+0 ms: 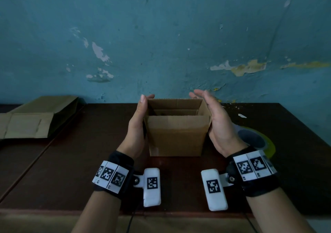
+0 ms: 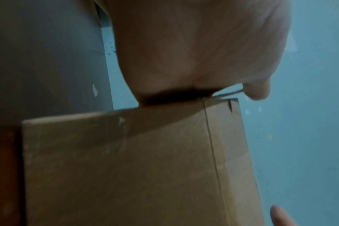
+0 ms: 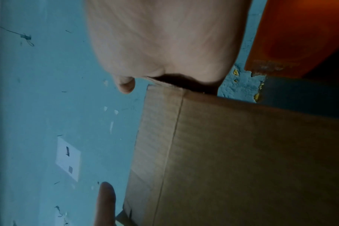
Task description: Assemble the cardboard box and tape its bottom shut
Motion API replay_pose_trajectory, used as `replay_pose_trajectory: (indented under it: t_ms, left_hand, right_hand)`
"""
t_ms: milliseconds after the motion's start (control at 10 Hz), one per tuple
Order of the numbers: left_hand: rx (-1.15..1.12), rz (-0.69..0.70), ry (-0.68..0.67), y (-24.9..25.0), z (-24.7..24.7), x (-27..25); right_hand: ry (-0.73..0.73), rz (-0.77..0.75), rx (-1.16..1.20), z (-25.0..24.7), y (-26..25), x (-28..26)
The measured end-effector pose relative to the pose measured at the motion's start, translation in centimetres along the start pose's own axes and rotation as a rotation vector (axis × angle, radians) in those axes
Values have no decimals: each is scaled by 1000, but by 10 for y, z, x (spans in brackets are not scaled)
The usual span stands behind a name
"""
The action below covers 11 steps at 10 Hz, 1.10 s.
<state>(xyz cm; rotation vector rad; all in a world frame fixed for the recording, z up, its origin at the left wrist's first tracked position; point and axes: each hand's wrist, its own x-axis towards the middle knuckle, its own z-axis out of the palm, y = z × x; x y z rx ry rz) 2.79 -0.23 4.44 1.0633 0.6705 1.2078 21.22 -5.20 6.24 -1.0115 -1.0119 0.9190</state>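
Observation:
A brown cardboard box (image 1: pixel 176 136) stands upright on the dark table (image 1: pixel 71 170) with its top open, flaps raised. My left hand (image 1: pixel 138 123) lies flat against the box's left side, fingers straight and reaching past its far top corner. My right hand (image 1: pixel 218 123) is flat along the right side, with the heel of the palm at the box wall and the fingers angled slightly outward. In the left wrist view the palm (image 2: pixel 194 45) meets the box (image 2: pixel 135 168) at its edge. The right wrist view shows the palm (image 3: pixel 164 38) against the box (image 3: pixel 242 160). The box's bottom is hidden.
A yellow-green tape roll (image 1: pixel 258 141) lies on the table just right of my right wrist. Flattened cardboard (image 1: pixel 28 123) lies at the far left. A peeling blue wall (image 1: pixel 161 35) rises right behind the table. Bare tabletop lies in front of the box.

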Motion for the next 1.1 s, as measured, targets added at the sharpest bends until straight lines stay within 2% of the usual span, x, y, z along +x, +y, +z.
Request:
replay_pose_trajectory:
  t_ms: [100,700,1000,1100]
  left_hand:
    - [17,-17,-43,1,-2,0]
    - [13,-53,-75,12,-3,-4]
    - [30,-4,63,16,-9,-3]
    - [-61,-1,94,16,-13,2]
  right_hand:
    - [-20,-10,8,4,2,-1]
    - [-5,23,26,-2,0,-1]
    - [44,5,6,-16,-4,0]
    - [37,-14,36,-28,-8,2]
